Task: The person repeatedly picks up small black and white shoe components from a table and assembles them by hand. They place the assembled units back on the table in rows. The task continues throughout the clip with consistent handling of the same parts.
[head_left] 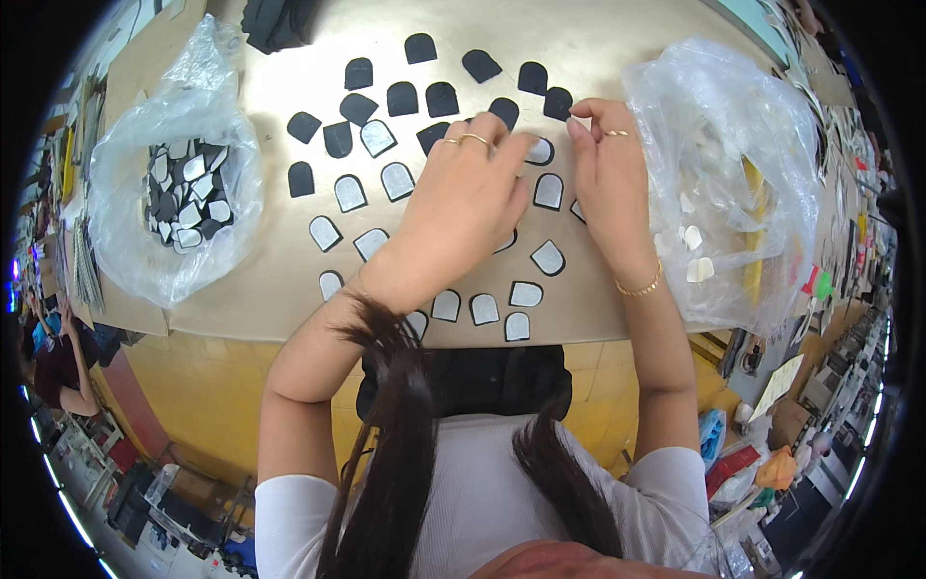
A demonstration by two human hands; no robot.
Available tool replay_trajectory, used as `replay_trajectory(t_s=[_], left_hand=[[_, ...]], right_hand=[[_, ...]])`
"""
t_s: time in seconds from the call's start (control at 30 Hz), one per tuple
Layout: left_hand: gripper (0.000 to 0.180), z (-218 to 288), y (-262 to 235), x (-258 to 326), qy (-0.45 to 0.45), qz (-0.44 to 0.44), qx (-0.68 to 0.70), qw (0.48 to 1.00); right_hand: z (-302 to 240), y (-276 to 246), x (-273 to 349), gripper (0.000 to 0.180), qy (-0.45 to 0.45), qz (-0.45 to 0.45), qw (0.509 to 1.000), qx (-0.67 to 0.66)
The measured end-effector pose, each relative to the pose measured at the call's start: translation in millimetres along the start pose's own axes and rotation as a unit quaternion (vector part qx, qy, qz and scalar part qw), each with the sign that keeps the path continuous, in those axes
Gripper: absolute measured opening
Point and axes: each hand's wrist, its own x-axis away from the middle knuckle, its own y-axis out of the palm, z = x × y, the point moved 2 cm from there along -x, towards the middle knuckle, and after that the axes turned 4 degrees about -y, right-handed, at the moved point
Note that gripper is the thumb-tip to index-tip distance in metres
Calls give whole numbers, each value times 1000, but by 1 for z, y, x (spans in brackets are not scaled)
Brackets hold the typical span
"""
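Small arch-shaped patches, flat at one end and rounded at the other, lie over the table. My left hand [473, 183], ringed and with fingers bent, is over the middle with its index fingertip on a grey-faced, black-edged patch [542, 151]. Its thumb is tucked below. To its right my right hand [613, 179] has thumb and index tips drawn close together, beside a black patch [558, 103]; whatever is between them is too small to make out. Toward the far side lie several black patches [402, 98]; nearer me are several grey-faced ones [396, 181]. My left hand hides some.
At the left, an open clear plastic bag [106, 232] holds many black and grey patches. A crumpled clear bag [666, 106] with pale pieces [699, 269] stands at the right. Dark material [275, 24] lies at the far left. The brown table [280, 309] ends before me.
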Motion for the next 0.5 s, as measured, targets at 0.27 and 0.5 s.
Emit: replay_trajectory(t_s=[0.27, 0.5], left_hand=[[72, 8, -34, 27, -233, -34, 695, 679], [67, 28, -33, 56, -219, -7, 635, 741]], right_hand=[[-56, -35, 28, 31, -127, -32, 982, -139], [-79, -32, 49, 39, -227, -17, 971, -67]])
